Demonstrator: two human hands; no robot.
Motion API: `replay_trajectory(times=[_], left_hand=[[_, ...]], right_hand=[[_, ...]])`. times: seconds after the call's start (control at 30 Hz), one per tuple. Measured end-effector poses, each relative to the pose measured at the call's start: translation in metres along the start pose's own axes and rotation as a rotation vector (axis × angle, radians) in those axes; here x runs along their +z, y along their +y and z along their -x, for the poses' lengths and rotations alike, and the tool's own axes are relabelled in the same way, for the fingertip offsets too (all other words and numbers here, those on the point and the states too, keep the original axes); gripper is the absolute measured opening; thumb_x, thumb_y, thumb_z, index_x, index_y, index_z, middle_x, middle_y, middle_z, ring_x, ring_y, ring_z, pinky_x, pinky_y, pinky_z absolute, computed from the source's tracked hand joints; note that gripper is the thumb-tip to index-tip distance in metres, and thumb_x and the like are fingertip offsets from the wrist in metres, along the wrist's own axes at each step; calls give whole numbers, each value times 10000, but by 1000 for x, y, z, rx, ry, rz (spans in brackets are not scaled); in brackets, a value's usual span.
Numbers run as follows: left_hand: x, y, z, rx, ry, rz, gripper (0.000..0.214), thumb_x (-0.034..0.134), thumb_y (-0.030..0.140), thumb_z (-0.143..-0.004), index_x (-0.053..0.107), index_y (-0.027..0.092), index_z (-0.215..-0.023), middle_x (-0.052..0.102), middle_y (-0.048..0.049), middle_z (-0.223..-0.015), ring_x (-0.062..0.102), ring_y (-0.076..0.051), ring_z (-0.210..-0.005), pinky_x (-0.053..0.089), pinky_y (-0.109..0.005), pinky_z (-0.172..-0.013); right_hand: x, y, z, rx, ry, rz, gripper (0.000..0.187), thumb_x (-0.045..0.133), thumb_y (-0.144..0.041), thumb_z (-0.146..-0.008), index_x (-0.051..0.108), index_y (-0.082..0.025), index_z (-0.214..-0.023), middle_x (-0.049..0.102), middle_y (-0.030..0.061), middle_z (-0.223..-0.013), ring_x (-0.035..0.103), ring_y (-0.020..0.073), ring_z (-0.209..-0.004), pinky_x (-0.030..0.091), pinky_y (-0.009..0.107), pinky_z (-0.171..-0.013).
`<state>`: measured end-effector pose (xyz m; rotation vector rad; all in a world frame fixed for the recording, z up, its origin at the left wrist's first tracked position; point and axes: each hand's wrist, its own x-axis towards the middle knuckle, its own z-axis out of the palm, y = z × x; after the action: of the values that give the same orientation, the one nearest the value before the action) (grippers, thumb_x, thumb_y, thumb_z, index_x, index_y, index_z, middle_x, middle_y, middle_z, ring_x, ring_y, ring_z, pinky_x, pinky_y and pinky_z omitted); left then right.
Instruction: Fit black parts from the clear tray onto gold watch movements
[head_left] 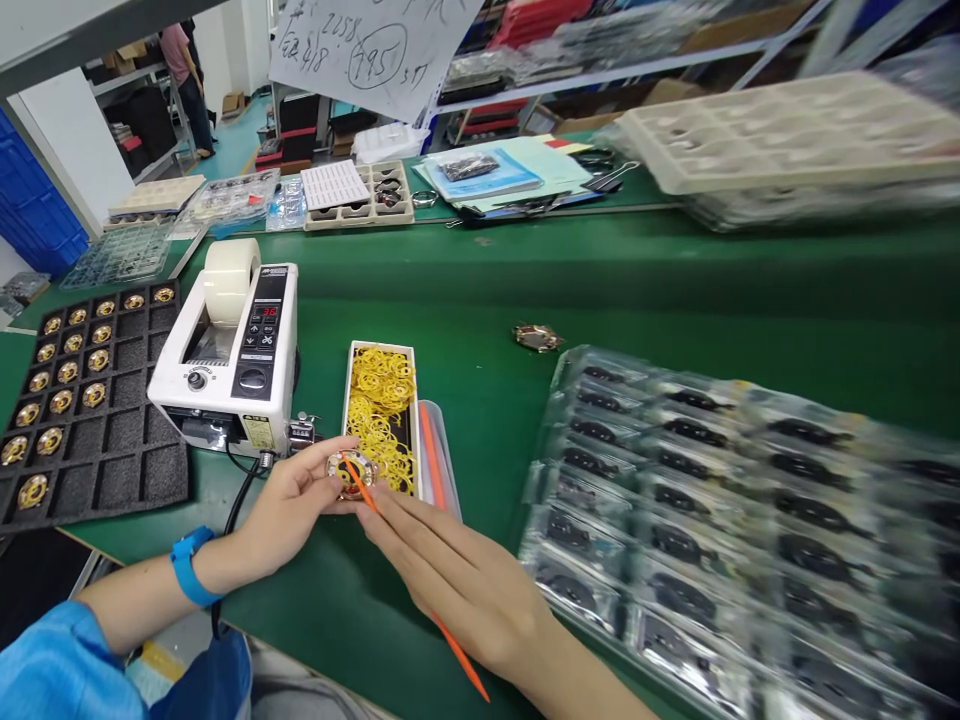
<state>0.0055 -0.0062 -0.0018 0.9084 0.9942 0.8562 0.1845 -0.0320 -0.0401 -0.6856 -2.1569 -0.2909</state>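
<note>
My left hand (289, 505) pinches a small round gold-rimmed watch case (346, 486) between thumb and fingers. My right hand (457, 570) grips a thin orange pointed stick (466, 665), its tip over the face of the watch case. The right fingertips meet the case's edge, and much of the stick is hidden by that hand. Just behind both hands is a white open box (348, 392) full of thin yellow rings (382, 385). Another metallic watch case (537, 337) lies on the green table farther back.
A white tape dispenser (274, 300) with a cable stands left of the box. Beyond it, a black foam tray (142, 425) carries several gold watch cases. Clear bagged trays of black parts (679, 545) cover the right side. Papers (517, 170) and beige trays (787, 130) line the back ledge.
</note>
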Motion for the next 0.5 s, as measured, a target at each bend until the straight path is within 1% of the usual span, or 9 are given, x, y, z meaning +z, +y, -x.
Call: replay_trajectory(times=[0.1,0.2,0.27,0.33,0.4,0.5], left_hand=[[-1,2,-1,-35,-4,43,434,699,250,-746,684,193,-1176,720,-35,-895,667,-179,-883,566,-337,-846],[-3,5,-3,-80,-11,128,397,729,235,-705,715,173,-1097,733,-35,-842,686,-160,-804,574,-315,-802],[-4,6,-4,-98,-16,160,361,759,243,-686,729,160,-1036,732,-29,-782,697,-156,-754,580,-308,-762],[-5,6,-4,-106,-26,170,369,800,234,-650,730,158,-1004,735,-26,-764,711,-167,-749,578,-309,-750],[-5,6,-3,-113,-44,167,434,830,205,-609,718,166,-1026,749,-33,-809,726,-191,-793,572,-333,-786],[-3,6,-1,-128,-75,142,485,833,207,-611,699,173,-1076,762,-58,-906,732,-218,-849,557,-385,-850]], right_hand=[[-3,0,-1,-13,-36,30,366,419,-13,-919,652,-104,-1187,748,141,-1048,681,257,-1069,608,369,-894],[-7,1,-5,12,4,-36,327,478,-34,-906,652,-123,-1168,759,135,-985,714,247,-985,628,365,-820],[-12,2,-7,105,55,-96,346,540,-43,-881,647,-179,-1181,766,94,-916,734,215,-881,633,329,-759],[-17,2,-7,254,91,-157,362,571,-57,-864,657,-239,-1166,759,60,-881,735,194,-793,625,297,-703],[-21,1,-7,393,134,-221,352,577,-63,-857,671,-268,-1127,748,53,-883,727,201,-763,613,309,-675],[-22,0,-8,523,228,-290,340,560,-51,-863,666,-281,-1090,729,50,-866,712,215,-766,592,349,-665]])
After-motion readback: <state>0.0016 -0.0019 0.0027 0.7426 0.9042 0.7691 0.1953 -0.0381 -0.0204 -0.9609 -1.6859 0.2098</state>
